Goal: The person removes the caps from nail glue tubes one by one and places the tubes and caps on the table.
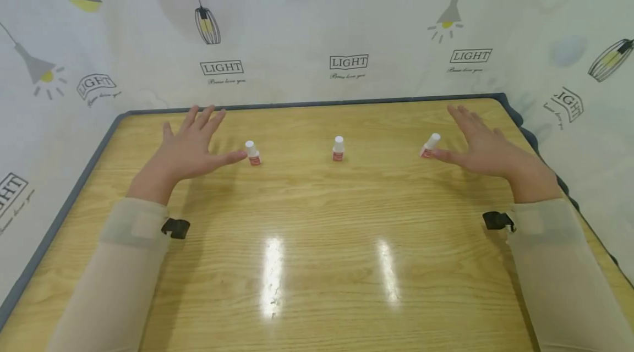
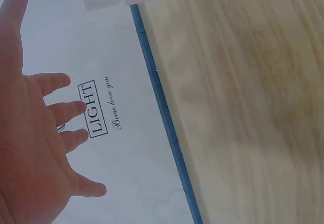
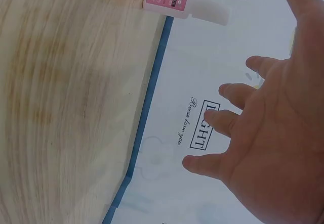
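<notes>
Three small white bottles with white caps and pink labels stand in a row across the table: a left bottle (image 1: 253,155), a middle bottle (image 1: 338,149) and a right bottle (image 1: 428,147). The left and middle ones are upright or nearly so; the right one looks tilted in the head view. My left hand (image 1: 190,148) is spread, its thumb tip beside or touching the left bottle. My right hand (image 1: 487,148) is spread too, thumb tip at the right bottle; contact is unclear. Both wrist views show straight, parted fingers and part of a bottle (image 3: 167,0).
The wood-grain table (image 1: 322,209) has a dark edge strip (image 1: 342,102) at the back and sides. Behind it hangs a white backdrop (image 1: 277,27) printed with lamps and lettering. Two light reflections shine on the near tabletop.
</notes>
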### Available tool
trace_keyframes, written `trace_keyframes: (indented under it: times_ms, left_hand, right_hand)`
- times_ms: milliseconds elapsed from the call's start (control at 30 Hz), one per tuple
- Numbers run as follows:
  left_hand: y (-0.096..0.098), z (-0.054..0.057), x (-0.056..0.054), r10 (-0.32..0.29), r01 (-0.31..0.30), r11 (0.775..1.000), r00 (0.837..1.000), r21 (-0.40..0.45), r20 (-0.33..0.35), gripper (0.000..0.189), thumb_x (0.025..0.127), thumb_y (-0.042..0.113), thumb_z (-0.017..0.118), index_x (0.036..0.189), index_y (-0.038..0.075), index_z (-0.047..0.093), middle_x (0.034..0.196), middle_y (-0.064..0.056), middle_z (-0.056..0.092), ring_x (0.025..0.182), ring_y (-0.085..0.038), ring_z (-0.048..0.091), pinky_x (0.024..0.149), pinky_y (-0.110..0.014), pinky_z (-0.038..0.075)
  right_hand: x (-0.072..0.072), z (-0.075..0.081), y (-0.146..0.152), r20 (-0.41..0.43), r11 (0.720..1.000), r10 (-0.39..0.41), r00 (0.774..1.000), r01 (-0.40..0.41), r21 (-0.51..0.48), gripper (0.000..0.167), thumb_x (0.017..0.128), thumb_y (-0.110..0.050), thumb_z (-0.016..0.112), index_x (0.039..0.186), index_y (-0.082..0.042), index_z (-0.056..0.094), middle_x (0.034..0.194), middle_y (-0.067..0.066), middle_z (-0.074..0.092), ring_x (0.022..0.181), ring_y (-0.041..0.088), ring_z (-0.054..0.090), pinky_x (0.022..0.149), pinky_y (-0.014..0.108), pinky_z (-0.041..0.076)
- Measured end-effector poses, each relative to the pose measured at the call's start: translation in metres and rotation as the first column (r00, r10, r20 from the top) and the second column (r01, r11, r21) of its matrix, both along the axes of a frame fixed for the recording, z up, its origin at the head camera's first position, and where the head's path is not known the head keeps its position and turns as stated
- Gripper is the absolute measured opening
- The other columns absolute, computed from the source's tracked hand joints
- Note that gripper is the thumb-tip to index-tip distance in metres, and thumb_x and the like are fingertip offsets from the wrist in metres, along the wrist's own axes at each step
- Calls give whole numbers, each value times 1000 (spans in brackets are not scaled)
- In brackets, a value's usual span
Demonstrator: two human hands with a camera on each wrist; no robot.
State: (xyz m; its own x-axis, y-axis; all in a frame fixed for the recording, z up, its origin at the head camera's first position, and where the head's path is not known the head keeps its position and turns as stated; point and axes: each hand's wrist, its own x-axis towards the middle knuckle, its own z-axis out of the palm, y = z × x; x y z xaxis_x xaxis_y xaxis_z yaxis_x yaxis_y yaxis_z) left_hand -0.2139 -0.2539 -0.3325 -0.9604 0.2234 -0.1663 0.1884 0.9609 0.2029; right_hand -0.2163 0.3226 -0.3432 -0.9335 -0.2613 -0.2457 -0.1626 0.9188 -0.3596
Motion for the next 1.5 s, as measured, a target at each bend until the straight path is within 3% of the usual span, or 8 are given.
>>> trace_keyframes:
  times_ms: [167,367,733,900,1067,1233,1400,1500]
  left_hand:
    - [8,7,3,-21,21,1000,999,-12,-48,115,89,92,45,173,24,5,181,-10,-2,167,-40,-12,116,-86,-10]
    - [25,23,4,-82,82,997,990,-9,-118,111,90,91,45,173,27,10,182,-10,4,168,-38,-6,119,-85,-7]
    - [62,42,-6,-156,156,988,979,-13,-129,109,90,93,44,173,30,11,182,-5,6,169,-37,-1,122,-82,-6]
    - [92,51,-10,-205,205,979,973,-8,-109,109,90,91,45,173,29,12,182,-4,4,169,-37,0,124,-79,-5]
    - [125,64,-14,-270,275,961,956,26,-112,103,93,85,50,172,29,16,182,-2,6,169,-33,2,128,-75,0]
    - [163,75,-22,-344,359,927,930,111,-132,93,100,74,54,171,25,23,180,-5,14,168,-31,12,134,-58,16]
    - [205,76,-29,-378,398,898,916,188,-132,82,105,63,54,169,19,28,178,-7,24,166,-29,21,134,-47,22]
    - [231,72,-30,-376,396,897,918,196,-128,78,107,60,53,168,18,31,177,-4,29,165,-26,26,134,-43,24]
  right_hand:
    - [-3,-4,2,15,1000,10,1000,-9,-24,112,100,-68,59,170,-24,-17,178,12,-21,164,47,-16,117,86,-1]
    - [-6,-5,4,33,999,24,999,-24,-23,111,101,-65,59,170,-20,-16,178,15,-21,163,50,-15,119,84,2]
    - [-6,8,0,15,997,71,997,-71,-39,110,102,-61,62,171,-19,-14,179,19,-14,163,53,-7,121,81,10]
    - [-8,10,1,48,993,93,994,-89,-82,107,103,-56,64,171,-25,-13,180,18,-7,163,54,4,125,75,15]
    - [-12,0,10,85,994,88,992,-82,-78,102,104,-58,61,172,-28,-9,179,22,3,160,57,15,123,75,22]
    - [-17,-15,24,78,992,52,996,-43,-119,95,104,-56,63,173,-30,2,178,23,12,159,56,19,120,76,25]
    - [-18,-36,32,97,979,11,995,9,-202,87,105,-53,64,172,-25,17,178,22,16,161,52,20,121,75,27]
    - [-17,-48,33,102,969,-40,994,63,-237,85,103,-55,65,171,-25,25,178,18,18,162,50,19,124,73,24]
